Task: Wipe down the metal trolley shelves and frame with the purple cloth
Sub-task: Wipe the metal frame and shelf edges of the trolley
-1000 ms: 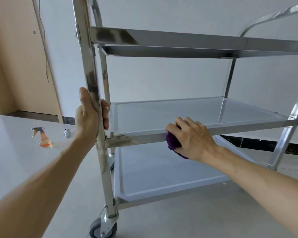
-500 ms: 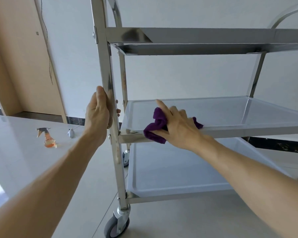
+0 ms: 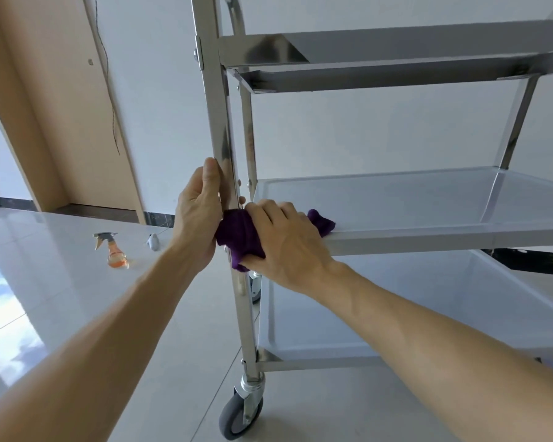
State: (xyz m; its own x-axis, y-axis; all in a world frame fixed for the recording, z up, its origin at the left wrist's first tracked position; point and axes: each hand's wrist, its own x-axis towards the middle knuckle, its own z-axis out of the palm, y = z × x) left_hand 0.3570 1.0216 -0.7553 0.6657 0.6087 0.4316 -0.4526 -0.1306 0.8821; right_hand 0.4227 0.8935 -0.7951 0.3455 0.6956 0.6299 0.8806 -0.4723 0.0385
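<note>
Left hand (image 3: pixel 198 215): you clasp the shiny steel trolley upright (image 3: pixel 219 129).
Right hand (image 3: pixel 288 242): you bunch the crumpled purple cloth (image 3: pixel 237 234) against the middle-shelf corner.
Risk: your push may roll the grey castor wheel (image 3: pixel 238 413).

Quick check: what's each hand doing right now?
Left hand: grips the steel trolley upright post.
Right hand: holds the bunched purple cloth against the frame.

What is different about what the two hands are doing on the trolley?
The left hand grips the upright post, while the right hand holds the purple cloth. The left hand has nothing in it but the post; the right hand presses its cloth on the front corner of the middle shelf. The left hand sits a little higher than the right hand. Both are bare and touch the trolley.
</note>
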